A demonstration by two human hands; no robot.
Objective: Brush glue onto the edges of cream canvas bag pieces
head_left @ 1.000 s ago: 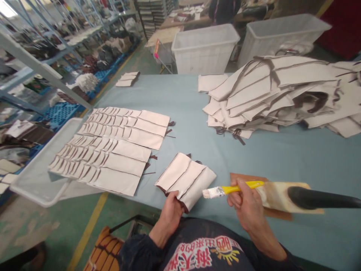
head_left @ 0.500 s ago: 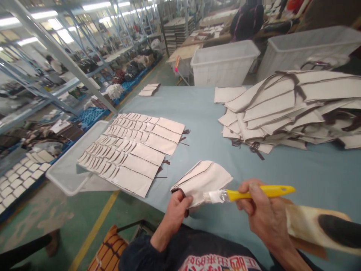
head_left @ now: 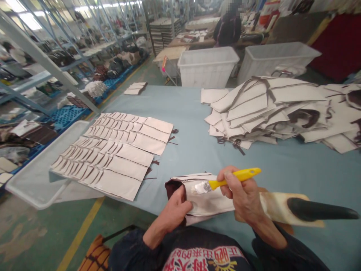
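My left hand grips the dark-edged left end of a cream fabric piece, its fingers partly inside the brown-lined opening. My right hand is wrapped round the yellow handle of a paintbrush. White, wet-looking bristles at the brush's left end rest on or just over the cream piece, close to my left hand. Under and beyond my right wrist lies a flat, pale, stained board-like thing with a long dark handle.
Overlapping cream pieces with brown edges lie in rows on the blue-grey table. A large loose heap of similar pieces is at right. White bins stand behind the table, and a white tub sits left. A person is farther back.
The cream piece now lies flatter and extends beneath my right hand, its brown-lined end opened. The brush has moved left, its handle tilted up more. The camera view has shifted right.
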